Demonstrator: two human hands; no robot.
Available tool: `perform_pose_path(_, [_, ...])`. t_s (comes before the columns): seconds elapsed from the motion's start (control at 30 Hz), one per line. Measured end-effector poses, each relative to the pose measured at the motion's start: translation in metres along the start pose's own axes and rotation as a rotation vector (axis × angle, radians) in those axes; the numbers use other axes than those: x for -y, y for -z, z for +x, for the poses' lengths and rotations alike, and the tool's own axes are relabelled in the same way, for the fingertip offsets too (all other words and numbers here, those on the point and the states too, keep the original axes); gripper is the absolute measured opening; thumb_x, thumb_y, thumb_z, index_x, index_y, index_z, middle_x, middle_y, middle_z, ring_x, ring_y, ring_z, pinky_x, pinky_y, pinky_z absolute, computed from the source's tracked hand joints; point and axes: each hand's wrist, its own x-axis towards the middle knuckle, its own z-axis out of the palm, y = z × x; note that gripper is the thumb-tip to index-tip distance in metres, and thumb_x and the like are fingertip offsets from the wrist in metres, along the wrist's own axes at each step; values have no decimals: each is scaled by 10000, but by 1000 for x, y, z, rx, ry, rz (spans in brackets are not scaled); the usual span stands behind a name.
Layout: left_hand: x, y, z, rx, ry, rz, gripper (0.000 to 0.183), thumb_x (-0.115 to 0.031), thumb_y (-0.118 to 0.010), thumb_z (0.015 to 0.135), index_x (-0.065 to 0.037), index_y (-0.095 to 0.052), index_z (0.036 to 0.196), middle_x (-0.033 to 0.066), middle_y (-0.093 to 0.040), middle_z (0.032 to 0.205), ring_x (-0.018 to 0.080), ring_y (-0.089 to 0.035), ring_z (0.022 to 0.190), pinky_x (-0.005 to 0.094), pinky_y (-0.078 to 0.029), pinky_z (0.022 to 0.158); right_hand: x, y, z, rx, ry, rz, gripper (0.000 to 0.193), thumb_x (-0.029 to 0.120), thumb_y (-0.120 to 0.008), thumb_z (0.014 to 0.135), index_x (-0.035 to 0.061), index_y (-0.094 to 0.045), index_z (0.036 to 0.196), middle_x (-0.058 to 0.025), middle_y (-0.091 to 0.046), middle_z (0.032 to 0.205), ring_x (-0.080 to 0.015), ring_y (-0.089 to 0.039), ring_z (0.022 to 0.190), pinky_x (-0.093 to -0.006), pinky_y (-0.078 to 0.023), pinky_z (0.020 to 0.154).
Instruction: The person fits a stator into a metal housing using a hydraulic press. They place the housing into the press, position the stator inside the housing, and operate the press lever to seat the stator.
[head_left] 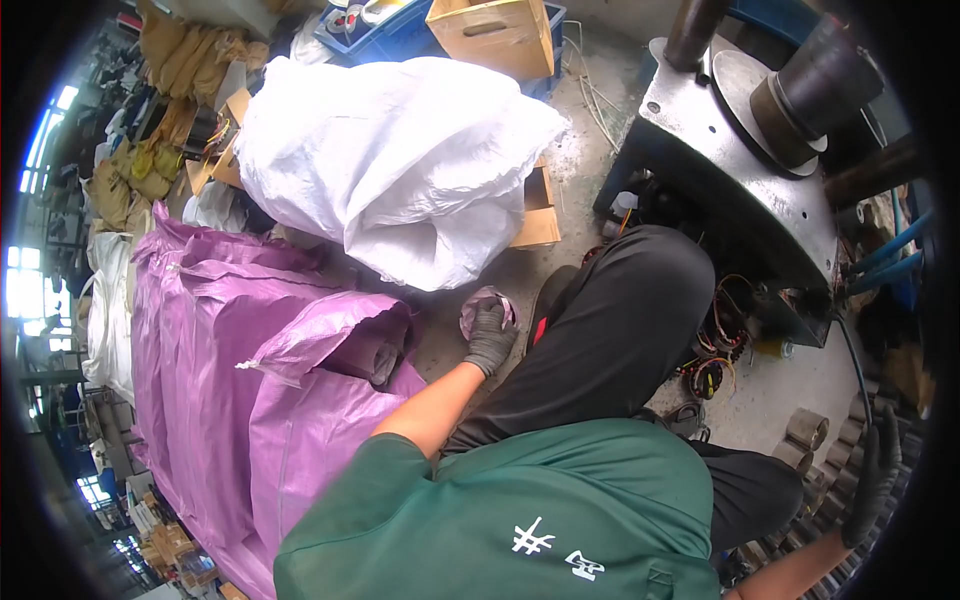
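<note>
My left hand, in a grey glove, is closed round a small pinkish round thing close to the floor, beside my left leg. Its exact kind is partly hidden by my fingers. To the left of that hand a large purple woven sack bulges, its mouth folded open. A big white woven sack rests just beyond the hand. Far to the right, my gloved right hand has its fingers stretched out, above rows of short grey metal cylinders. Nothing shows in that hand.
A heavy metal machine with thick posts stands at the far right. Wire-wound coils lie on the floor under its edge. Behind the white sack are a wooden box and a blue crate. A dark cable hangs near my right hand.
</note>
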Motion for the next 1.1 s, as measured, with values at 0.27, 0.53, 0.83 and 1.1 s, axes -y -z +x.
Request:
perform_pose_path(0.27, [-17, 89, 38, 322, 108, -137, 221, -127, -646, 899, -92, -665, 1117, 227, -684, 1014, 426, -665, 970, 463, -538, 877, 15, -4, -5, -102, 14, 79, 441, 147, -570, 1061, 101, -524, 1498, -34, -656, 1194, -111, -611, 1034, -253, -511, 846])
perform_pose_path(0.53, [-36, 156, 40, 833, -531, 663, 544, -397, -782, 785, -238, -679, 1296, 205, -555, 1346, 360, -642, 1137, 498, -536, 933, 9, 0, -1, -74, 38, 106, 435, 129, -541, 1071, 80, -513, 1502, -54, -658, 1219, -137, -619, 1072, -276, -518, 897])
perform_pose_path(0.83, [-6, 149, 42, 666, 180, 178, 583, -536, -644, 884, -8, -698, 1125, 271, -709, 1053, 433, -689, 981, 491, -551, 854, -18, 5, 0, -40, 114, -22, 426, 120, -539, 1071, 76, -520, 1494, -72, -662, 1238, -163, -617, 1122, -303, -499, 969])
perform_pose_path(1.1, [48, 81, 29, 224, 409, -313, 480, -163, -826, 771, 65, -637, 1149, 206, -696, 1086, 323, -680, 986, 419, -544, 887, -1, 1, -2, -48, 21, 89, 423, 144, -547, 1071, 95, -529, 1491, -67, -654, 1268, -153, -611, 1162, -301, -508, 990])
